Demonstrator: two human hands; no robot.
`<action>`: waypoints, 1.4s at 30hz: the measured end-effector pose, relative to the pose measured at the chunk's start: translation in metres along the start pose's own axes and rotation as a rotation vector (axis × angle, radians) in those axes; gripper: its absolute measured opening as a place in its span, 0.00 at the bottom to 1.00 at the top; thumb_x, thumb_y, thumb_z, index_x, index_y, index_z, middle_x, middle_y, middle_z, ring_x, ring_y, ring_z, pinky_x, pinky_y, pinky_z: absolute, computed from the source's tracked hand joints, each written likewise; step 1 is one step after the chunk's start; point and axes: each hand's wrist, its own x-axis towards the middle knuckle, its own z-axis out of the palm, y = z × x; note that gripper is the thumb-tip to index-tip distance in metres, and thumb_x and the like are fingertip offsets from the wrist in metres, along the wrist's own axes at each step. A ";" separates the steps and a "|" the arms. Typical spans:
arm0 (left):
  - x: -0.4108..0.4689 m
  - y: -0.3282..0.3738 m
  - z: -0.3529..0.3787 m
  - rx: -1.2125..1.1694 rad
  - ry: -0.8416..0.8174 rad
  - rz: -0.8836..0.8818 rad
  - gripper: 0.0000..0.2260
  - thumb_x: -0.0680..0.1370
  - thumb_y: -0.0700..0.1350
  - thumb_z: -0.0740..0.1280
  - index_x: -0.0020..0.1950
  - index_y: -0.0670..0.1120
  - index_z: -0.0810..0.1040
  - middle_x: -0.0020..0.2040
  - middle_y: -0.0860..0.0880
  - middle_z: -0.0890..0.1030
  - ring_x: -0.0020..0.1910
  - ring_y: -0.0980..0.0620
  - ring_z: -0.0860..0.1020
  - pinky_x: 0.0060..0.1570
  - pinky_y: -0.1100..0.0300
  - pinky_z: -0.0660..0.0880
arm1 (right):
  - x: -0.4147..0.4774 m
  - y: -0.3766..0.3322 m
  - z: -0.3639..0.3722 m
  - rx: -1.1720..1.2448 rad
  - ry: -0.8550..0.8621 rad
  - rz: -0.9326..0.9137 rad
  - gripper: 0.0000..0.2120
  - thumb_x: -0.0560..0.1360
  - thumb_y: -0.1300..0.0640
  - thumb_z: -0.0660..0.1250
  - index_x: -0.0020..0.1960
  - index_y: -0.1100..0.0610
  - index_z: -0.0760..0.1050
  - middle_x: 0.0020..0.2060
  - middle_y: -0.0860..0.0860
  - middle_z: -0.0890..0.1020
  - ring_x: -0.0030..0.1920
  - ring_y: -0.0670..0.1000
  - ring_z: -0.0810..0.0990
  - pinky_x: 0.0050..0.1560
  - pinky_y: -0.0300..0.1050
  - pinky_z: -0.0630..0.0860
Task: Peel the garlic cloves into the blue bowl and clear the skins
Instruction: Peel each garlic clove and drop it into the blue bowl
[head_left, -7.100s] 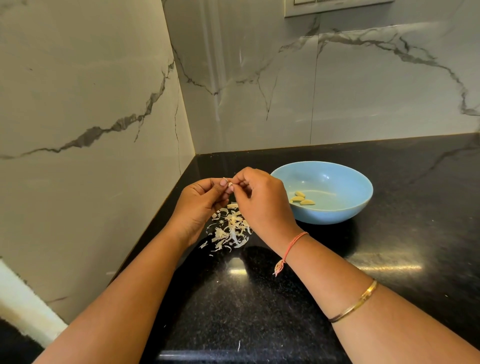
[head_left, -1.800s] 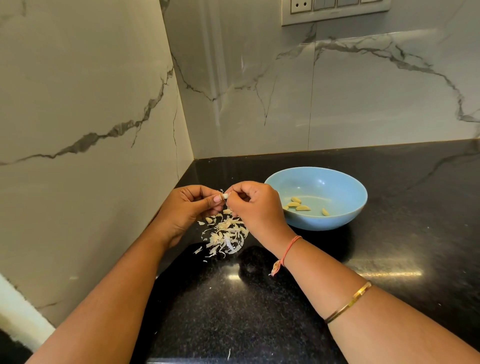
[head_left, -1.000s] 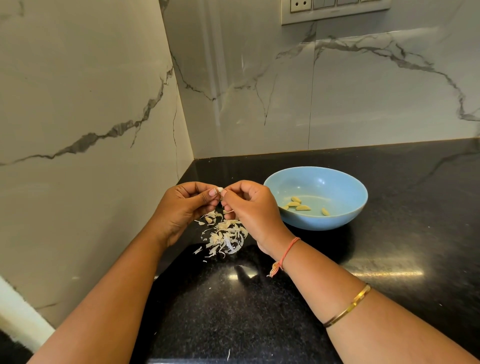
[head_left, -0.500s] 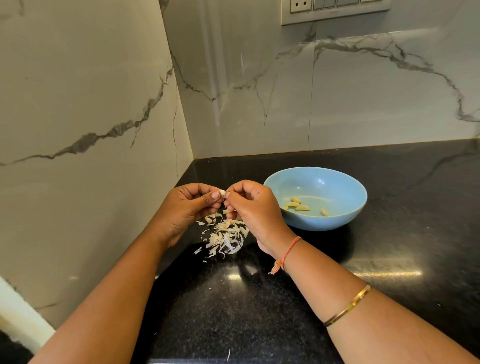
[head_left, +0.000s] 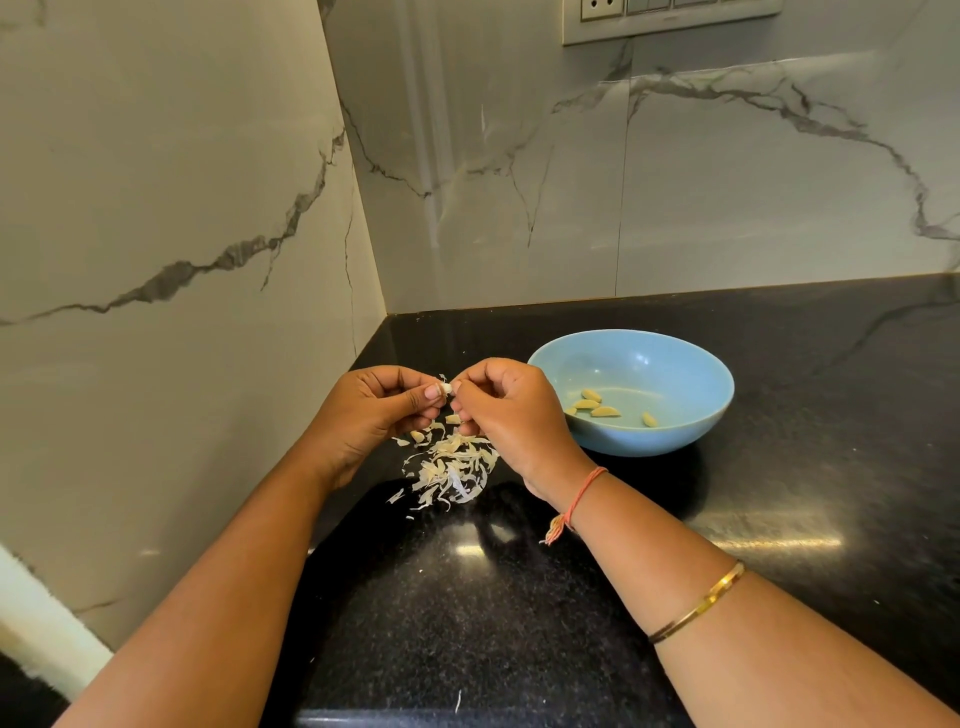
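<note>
- Right now both hands meet above the black surface (head_left: 519, 623), their fingertips nearly touching.
- The left hand (head_left: 363, 415) pinches a small garlic clove (head_left: 445, 387) between its thumb and curled fingers. A wisp of skin sticks up from the clove.
- The right hand (head_left: 511, 415) has thumb and forefinger closed on the same clove from the other side, with its remaining fingers curled in.
- Directly below the hands, a pile of papery garlic skins (head_left: 452, 467) lies on the surface. A few flakes are scattered to its left and toward the near edge.
- Two more small cloves (head_left: 417, 435) show at the pile's far edge, just under the hands. Whether the right fingers touch one I cannot tell.
- The blue bowl (head_left: 675, 441) stands upright on the surface just right of the right hand. Several peeled cloves (head_left: 605, 411) lie inside it.
- An orange thread bracelet (head_left: 582, 493) circles the right wrist, and a gold bangle (head_left: 698, 605) sits farther up the forearm.
- Veined marble wall tiles (head_left: 519, 156) form the corner behind, with a switch plate (head_left: 670, 18) at the top.
</note>
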 end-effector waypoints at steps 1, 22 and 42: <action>0.000 0.000 0.000 0.016 -0.002 0.000 0.03 0.72 0.38 0.68 0.44 0.42 0.81 0.33 0.49 0.82 0.32 0.57 0.79 0.35 0.67 0.77 | 0.000 0.000 -0.001 -0.074 0.001 -0.037 0.06 0.76 0.62 0.64 0.45 0.62 0.79 0.36 0.55 0.81 0.32 0.47 0.79 0.40 0.46 0.81; -0.006 0.009 0.002 -0.116 -0.074 -0.028 0.06 0.68 0.42 0.68 0.36 0.47 0.85 0.32 0.48 0.81 0.31 0.57 0.78 0.33 0.67 0.77 | 0.001 0.001 0.002 -0.200 0.002 -0.132 0.04 0.76 0.60 0.65 0.47 0.59 0.78 0.36 0.49 0.79 0.36 0.46 0.78 0.38 0.34 0.76; -0.004 0.007 0.002 -0.070 -0.019 -0.035 0.09 0.67 0.42 0.68 0.44 0.40 0.80 0.31 0.49 0.81 0.30 0.58 0.78 0.33 0.68 0.77 | 0.001 -0.003 0.000 -0.107 0.042 -0.146 0.07 0.76 0.61 0.64 0.44 0.60 0.79 0.34 0.52 0.80 0.38 0.52 0.80 0.44 0.51 0.81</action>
